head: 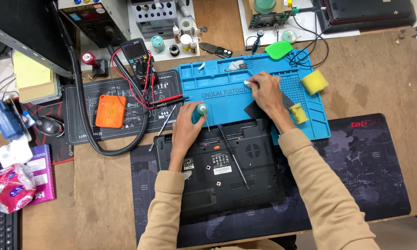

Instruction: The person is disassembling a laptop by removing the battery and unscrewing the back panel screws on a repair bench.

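Fingers (257, 83) pinch white bit (247, 83), identity unclear.

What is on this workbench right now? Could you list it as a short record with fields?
Setting: wooden bench with a dark desk mat and a blue repair mat
Main item: black laptop, underside up, on the desk mat
Left hand: grips a small teal bottle above the laptop's edge
Right hand: pinches a small white thing over the blue mat; what it is cannot be told
On laptop: a long thin screwdriver
Nearby: yellow sponges, multimeter, orange case
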